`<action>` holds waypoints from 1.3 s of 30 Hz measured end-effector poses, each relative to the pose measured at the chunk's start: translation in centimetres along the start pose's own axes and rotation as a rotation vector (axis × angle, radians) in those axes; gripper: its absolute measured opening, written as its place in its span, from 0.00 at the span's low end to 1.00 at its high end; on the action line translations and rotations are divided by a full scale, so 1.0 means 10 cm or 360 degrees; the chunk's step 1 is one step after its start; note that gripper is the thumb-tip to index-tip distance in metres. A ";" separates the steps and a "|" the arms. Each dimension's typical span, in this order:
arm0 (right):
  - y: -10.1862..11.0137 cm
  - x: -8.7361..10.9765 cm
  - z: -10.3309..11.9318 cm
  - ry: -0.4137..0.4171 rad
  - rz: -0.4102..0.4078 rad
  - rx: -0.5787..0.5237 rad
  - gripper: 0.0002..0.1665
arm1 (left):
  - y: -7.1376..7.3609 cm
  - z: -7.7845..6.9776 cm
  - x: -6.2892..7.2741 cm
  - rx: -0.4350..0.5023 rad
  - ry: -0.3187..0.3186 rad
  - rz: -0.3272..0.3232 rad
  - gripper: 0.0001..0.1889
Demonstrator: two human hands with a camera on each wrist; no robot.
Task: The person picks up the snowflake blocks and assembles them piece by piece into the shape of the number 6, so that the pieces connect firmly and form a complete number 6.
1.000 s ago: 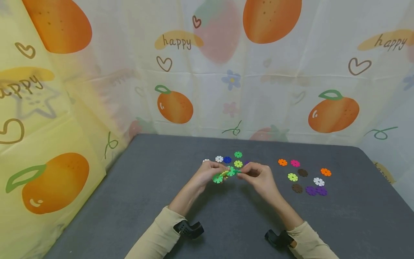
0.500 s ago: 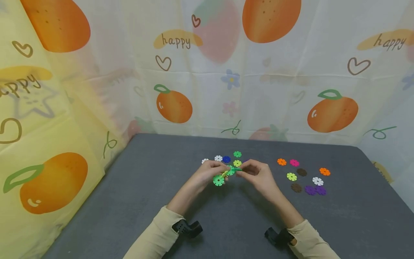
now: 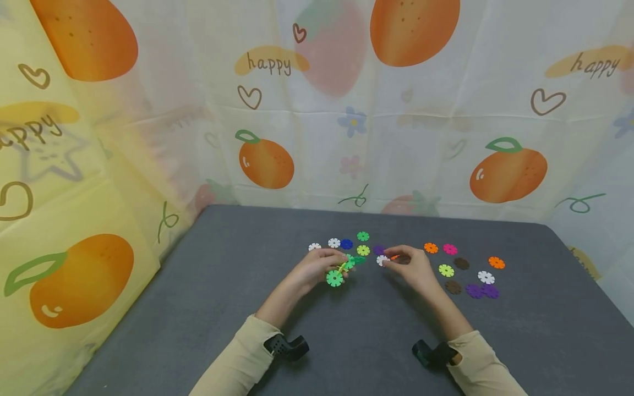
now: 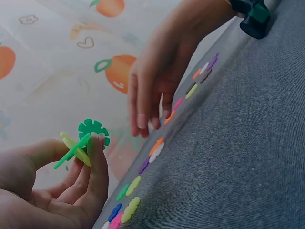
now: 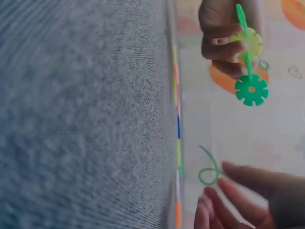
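A chain of slotted plastic snowflake discs [image 3: 334, 279], green and yellow joined edge to edge, is pinched between the thumb and fingers of my left hand [image 3: 313, 269]. At the chain's right end sits a darker green disc [image 5: 252, 89], facing the camera in the right wrist view. My right hand [image 3: 415, 268] is apart from the chain, its fingers loosely bent with nothing seen between them in the left wrist view. In the head view its fingertips overlap a white disc [image 3: 381, 260] and an orange disc [image 3: 394, 257], which lie on the table in the left wrist view.
Behind the hands lie loose discs, among them a blue one [image 3: 346, 243], a green one [image 3: 363, 236] and a yellow one [image 3: 363, 250]. Several more, such as a pink disc [image 3: 450, 249], lie to the right on the grey table [image 3: 238, 236]. A printed curtain [image 3: 317, 132] hangs behind.
My right hand has let go of the darker green disc at the chain's end and moved right, uncovering the white and orange discs. The left hand still holds the chain, nearly in place.
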State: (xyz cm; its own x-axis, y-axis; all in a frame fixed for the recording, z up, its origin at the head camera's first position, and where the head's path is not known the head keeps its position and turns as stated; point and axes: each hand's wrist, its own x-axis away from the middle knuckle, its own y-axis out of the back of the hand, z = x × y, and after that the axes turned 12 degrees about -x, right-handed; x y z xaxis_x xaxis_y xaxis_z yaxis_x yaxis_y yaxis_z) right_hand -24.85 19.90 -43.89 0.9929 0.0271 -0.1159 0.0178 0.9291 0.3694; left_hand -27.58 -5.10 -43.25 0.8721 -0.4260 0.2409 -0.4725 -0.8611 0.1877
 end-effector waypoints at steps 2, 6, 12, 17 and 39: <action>0.01 -0.01 -0.05 -0.0024 0.0017 0.0075 0.19 | -0.01 0.00 0.00 0.0004 -0.0001 0.0003 0.16; 0.01 -0.02 -0.15 0.0050 0.0068 0.0196 0.20 | -0.02 0.02 0.00 0.0064 -0.0007 0.0049 0.17; -0.04 -0.05 -0.19 0.0164 0.0085 0.0306 0.20 | -0.03 0.02 -0.01 0.0115 0.0022 0.0077 0.16; -0.06 -0.06 -0.18 0.0166 0.0065 0.0330 0.15 | -0.03 0.01 -0.01 0.0126 0.0005 0.0115 0.17; 0.00 0.04 0.12 -0.0238 0.0083 -0.0515 0.20 | 0.00 -0.01 -0.02 0.0009 0.0041 0.0107 0.18</action>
State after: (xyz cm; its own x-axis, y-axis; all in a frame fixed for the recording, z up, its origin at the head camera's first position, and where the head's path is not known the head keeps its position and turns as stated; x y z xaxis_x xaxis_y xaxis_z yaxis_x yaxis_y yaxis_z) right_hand -24.34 19.43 -42.84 0.9982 0.0454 0.0404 -0.0477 0.9972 0.0575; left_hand -27.78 -5.02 -43.23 0.8348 -0.4756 0.2774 -0.5291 -0.8324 0.1648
